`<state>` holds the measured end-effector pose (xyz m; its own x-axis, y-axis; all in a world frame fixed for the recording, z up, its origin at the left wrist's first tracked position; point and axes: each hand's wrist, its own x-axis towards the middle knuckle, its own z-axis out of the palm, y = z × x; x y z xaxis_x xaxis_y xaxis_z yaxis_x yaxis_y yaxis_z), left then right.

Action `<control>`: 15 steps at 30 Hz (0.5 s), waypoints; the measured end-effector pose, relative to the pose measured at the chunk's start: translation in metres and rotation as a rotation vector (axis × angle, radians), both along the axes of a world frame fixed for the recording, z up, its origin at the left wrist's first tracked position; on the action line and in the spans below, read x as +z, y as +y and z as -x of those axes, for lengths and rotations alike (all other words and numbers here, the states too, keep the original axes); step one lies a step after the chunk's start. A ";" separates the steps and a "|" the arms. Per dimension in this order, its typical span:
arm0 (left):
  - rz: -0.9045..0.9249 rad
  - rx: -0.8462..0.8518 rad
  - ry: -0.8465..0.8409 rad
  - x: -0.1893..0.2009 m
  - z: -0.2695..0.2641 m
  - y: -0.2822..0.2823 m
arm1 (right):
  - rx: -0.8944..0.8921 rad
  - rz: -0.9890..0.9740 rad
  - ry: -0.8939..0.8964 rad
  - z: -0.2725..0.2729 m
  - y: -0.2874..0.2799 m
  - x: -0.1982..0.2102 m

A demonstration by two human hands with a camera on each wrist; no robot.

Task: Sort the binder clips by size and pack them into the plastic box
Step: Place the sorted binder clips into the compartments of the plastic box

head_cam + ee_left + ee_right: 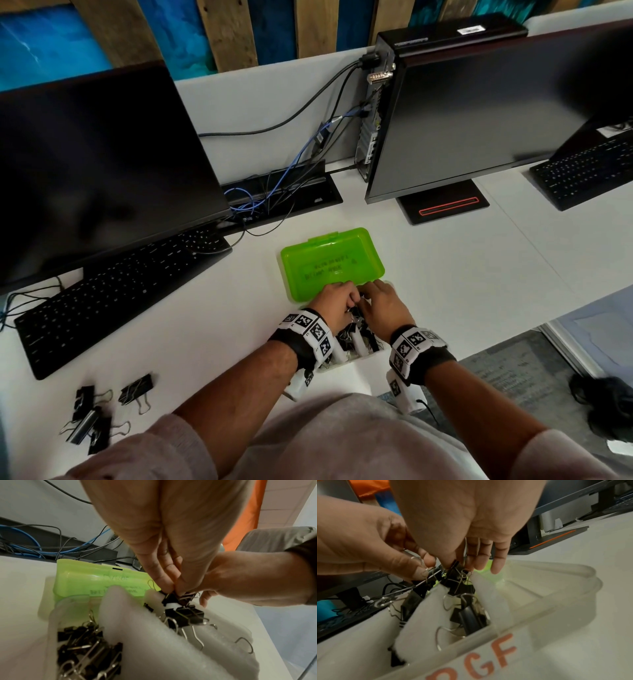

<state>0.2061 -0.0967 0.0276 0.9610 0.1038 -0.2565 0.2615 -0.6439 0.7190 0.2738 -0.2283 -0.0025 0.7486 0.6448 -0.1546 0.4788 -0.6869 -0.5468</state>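
Note:
The plastic box (pixel 342 364) lies open on the desk, its green lid (pixel 332 260) folded back. White foam dividers (pixel 137 628) split the clear base (pixel 556 615) into compartments. Small black clips (pixel 85 649) fill the left compartment and bigger ones (pixel 185 616) lie in the middle; the right one shows bare. Both hands meet over the middle compartment. My left hand (pixel 175 592) pinches the wire handle (pixel 423 566) of a black binder clip. My right hand (pixel 458 563) pinches the body of a binder clip (pixel 455 568) tangled with others. Several large clips (pixel 92 418) lie loose at the desk's near left.
A keyboard (pixel 113 301) and monitor (pixel 96 164) stand to the left. Another monitor (pixel 479 113) on its stand (pixel 442 205) is behind right. A cable tray with wires (pixel 281 195) sits just behind the lid. The desk edge (pixel 479 346) runs close on the right.

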 end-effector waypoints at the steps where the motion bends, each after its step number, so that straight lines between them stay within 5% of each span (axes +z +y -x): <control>1: 0.010 0.006 -0.007 0.000 -0.001 0.000 | 0.008 0.015 -0.005 0.001 0.000 0.000; 8: 0.115 0.083 -0.111 0.005 -0.003 0.001 | -0.158 -0.137 0.222 -0.003 -0.007 0.003; 15: 0.159 0.093 -0.049 0.003 -0.001 -0.006 | 0.084 -0.143 0.221 -0.005 -0.031 0.015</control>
<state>0.2066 -0.1027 0.0311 0.9609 0.1544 -0.2298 0.2766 -0.4955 0.8234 0.2785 -0.2591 0.0125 0.6495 0.7305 -0.2112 0.3893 -0.5580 -0.7329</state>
